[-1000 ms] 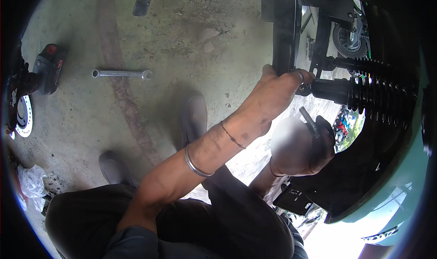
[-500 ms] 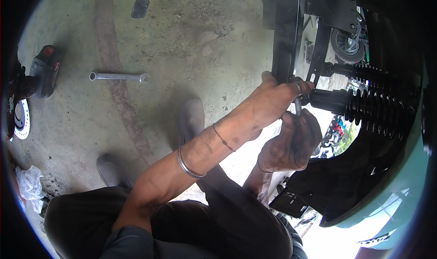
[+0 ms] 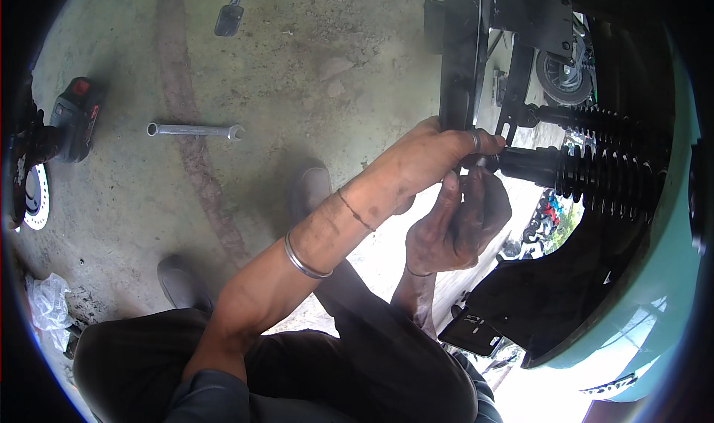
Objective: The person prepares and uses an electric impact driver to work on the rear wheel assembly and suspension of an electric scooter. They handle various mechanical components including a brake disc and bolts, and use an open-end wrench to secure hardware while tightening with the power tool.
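Note:
At the end of a black coil-spring shock absorber [image 3: 606, 172], my left hand [image 3: 435, 155] is closed, its fingers curled round the mount beside a black frame bar [image 3: 461, 59]. Just below, my right hand [image 3: 461, 222] pinches a short grey metal pin [image 3: 481, 163] against that same mount. Only a little of the pin shows between the fingertips, and its far end is hidden. A second black shock absorber [image 3: 587, 116] runs alongside, next to a slotted bracket [image 3: 515, 103].
A combination wrench [image 3: 195, 131] lies on the concrete floor [image 3: 297, 73]. A power tool with a black battery [image 3: 76, 118] is at far left, above a plastic bag [image 3: 49, 304]. A pale green body panel [image 3: 658, 304] curves along the right, with a wheel [image 3: 561, 77] beyond the frame.
Both hands and the vehicle parts have shifted slightly left in the view. My right hand has moved closer to my left, and less of the grey pin shows.

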Demonstrator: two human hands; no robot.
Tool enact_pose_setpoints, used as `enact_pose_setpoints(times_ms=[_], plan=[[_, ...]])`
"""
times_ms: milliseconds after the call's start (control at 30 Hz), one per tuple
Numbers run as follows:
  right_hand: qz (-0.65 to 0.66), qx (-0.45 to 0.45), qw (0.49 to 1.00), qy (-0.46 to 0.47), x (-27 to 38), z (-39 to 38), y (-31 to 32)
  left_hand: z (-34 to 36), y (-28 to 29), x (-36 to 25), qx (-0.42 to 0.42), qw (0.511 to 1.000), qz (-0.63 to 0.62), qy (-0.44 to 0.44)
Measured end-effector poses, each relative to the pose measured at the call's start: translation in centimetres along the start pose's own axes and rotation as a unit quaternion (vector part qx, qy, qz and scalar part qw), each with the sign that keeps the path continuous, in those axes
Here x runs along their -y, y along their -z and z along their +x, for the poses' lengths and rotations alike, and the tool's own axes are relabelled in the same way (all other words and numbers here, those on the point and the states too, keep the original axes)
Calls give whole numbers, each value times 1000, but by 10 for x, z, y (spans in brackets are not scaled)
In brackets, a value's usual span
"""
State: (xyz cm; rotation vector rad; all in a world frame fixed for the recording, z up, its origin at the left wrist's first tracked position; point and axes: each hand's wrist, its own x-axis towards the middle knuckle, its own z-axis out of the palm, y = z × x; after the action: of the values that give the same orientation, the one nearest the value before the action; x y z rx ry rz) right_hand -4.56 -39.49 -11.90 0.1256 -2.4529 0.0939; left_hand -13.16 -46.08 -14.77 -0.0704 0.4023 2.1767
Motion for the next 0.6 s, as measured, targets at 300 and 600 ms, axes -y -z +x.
enact_pose_setpoints(times_ms=[300, 600], plan=[[-2, 32, 999, -13, -5, -10, -1, -2, 2, -6, 10, 1000, 25, 14], [171, -56, 959, -217, 5, -9, -5, 3, 5, 2, 19, 999, -23, 17]])
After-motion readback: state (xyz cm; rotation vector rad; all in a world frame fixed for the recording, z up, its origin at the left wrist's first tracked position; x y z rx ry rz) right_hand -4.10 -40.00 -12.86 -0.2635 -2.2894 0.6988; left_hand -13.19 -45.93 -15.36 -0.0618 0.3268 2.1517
